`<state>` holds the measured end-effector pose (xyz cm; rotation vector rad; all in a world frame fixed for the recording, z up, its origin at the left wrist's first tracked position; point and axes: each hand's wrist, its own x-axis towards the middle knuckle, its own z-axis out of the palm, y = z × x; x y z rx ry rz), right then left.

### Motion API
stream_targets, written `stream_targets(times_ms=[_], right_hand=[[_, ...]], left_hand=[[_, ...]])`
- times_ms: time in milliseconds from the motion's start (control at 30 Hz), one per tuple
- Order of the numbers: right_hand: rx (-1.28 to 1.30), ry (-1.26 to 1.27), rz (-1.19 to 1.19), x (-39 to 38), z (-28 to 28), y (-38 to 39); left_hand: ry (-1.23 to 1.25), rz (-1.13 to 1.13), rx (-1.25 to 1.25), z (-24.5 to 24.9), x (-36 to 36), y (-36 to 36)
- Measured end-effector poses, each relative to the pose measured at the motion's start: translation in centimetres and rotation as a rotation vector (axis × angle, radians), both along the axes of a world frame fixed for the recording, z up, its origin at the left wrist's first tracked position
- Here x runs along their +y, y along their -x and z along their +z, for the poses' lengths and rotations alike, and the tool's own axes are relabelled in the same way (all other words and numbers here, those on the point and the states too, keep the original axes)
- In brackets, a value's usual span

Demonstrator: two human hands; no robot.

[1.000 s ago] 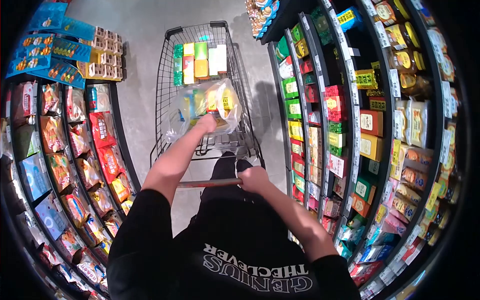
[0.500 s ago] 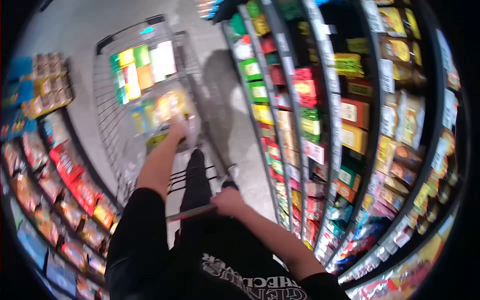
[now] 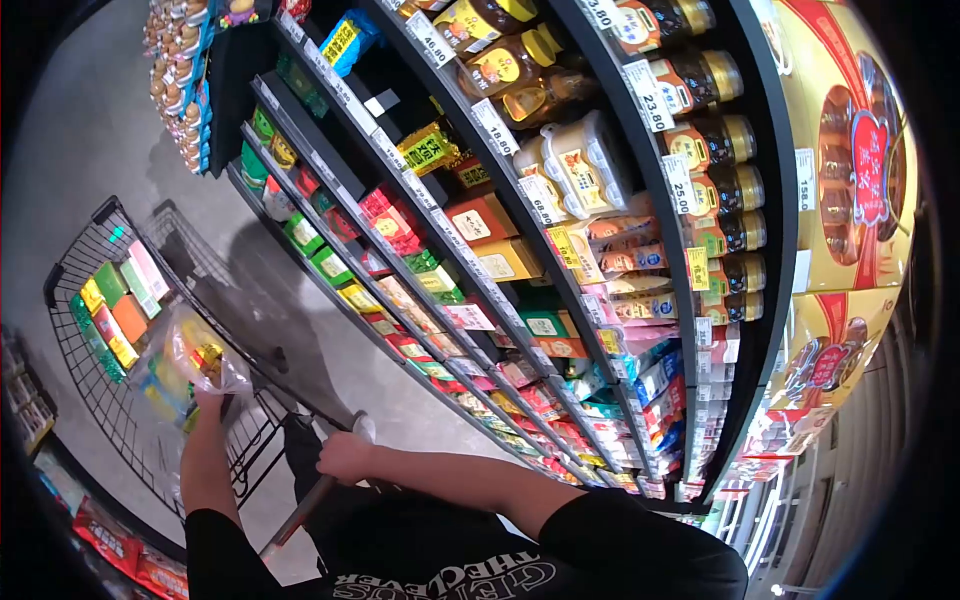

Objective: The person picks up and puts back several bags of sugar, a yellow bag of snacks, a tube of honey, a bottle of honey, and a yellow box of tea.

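A black wire shopping cart [image 3: 75, 345] stands ahead on the left. My right hand [image 3: 345, 457] is closed round its push handle [image 3: 298, 517]. Over the basket, my left hand [image 3: 207, 400] is closed on a clear plastic bag [image 3: 228, 374] with something yellow and red inside; the fingertips are partly hidden by the bag. More plastic-wrapped goods [image 3: 165, 385] lie under and beside it. Farther forward in the basket are several colourful boxes [image 3: 130, 318], green, yellow, orange and white.
A tall shelf [image 3: 480, 245] of packaged goods runs along the right, with jars [image 3: 730, 185], honey bottles [image 3: 510, 62] and gold gift boxes [image 3: 850, 150] at the near end. Another display with red packs [image 3: 105, 538] stands low left. Grey floor [image 3: 425, 400] lies between cart and shelf.
The view has swung right towards the shelf, so cart and hands appear farther left. The bag in my left hand looks raised slightly. My right hand stays on the handle.
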<state>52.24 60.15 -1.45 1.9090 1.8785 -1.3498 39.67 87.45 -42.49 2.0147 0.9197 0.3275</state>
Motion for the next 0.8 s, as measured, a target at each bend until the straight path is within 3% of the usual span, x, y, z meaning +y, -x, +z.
stream_targets(times_ms=[33,67,133,200,267,333,367,467,567,633,667,733,800], right_hand=[[-0.011,0.012,0.004,0.3,0.2,-0.4],[-0.005,-0.015,0.006,0.7,0.2,-0.8],[-0.008,0.015,0.011,1.1,0.0,-1.0],[-0.013,-0.024,0.016,1.7,0.4,-1.4],[-0.019,-0.051,0.009,2.6,1.3,-1.5],[-0.045,-0.025,0.052,3.4,1.6,-1.9],[-0.056,-0.057,0.040,3.4,1.2,-1.7],[-0.047,-0.209,0.038,3.5,-0.5,-2.3],[0.002,-0.284,0.031,4.7,0.7,-3.2],[0.013,-0.228,0.086,6.0,1.9,-3.6],[0.056,-0.214,0.080,6.3,2.4,-3.9],[0.288,-0.125,-0.076,7.4,4.9,-5.1],[1.002,-0.252,-0.655,7.8,-4.3,-3.5]], left_hand=[[-0.014,-0.007,-0.127,0.2,0.8,0.5],[-0.080,-0.001,-0.017,-1.7,1.5,0.7],[0.022,0.025,-0.111,3.8,2.8,-0.5],[0.149,-0.046,0.427,9.8,5.4,0.0],[0.114,0.013,0.604,15.7,6.2,-0.3],[0.077,0.084,0.466,22.8,5.9,-0.2],[0.091,0.119,0.427,21.5,6.7,0.7],[0.070,0.150,0.445,27.7,7.5,2.3],[0.197,0.183,0.284,32.8,7.2,4.3],[0.313,0.150,0.135,40.7,5.9,5.2],[0.290,0.166,0.135,43.5,5.1,5.9],[0.429,0.090,-0.094,48.6,3.8,7.0],[0.419,0.046,-0.113,54.2,2.0,8.2]])
